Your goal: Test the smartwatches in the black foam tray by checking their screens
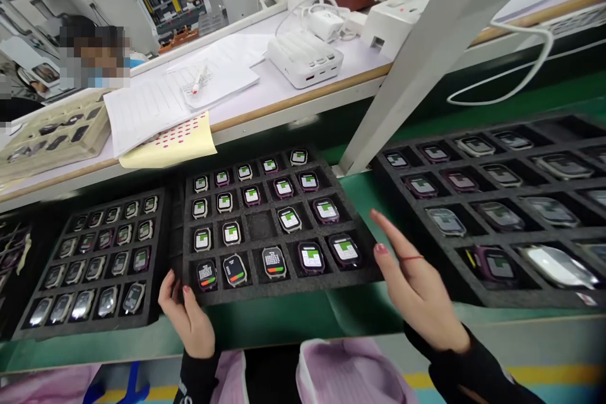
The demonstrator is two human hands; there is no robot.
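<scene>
In front of me lies a black foam tray (303, 287) with smartwatch bodies in its pockets, their screens lit. Most of the screens are white and green; several in the front row show dark screens with icons or coloured bars. One pocket (261, 227) in the third row holds no watch. My left hand (192, 325) grips the tray's front left corner, fingers curled at the side and thumb at the front. Close to the right edge, my right hand (421, 287) has its fingers stretched out and holds nothing; whether its thumb touches the foam I cannot tell.
Foam trays of watches flank it, one left (158, 252) and a larger one right (426, 249). A slanted white post (402, 69) rises behind. The raised shelf bears papers (142, 107), a white charger box (305, 60) and a beige parts tray (95, 132). A person sits beyond.
</scene>
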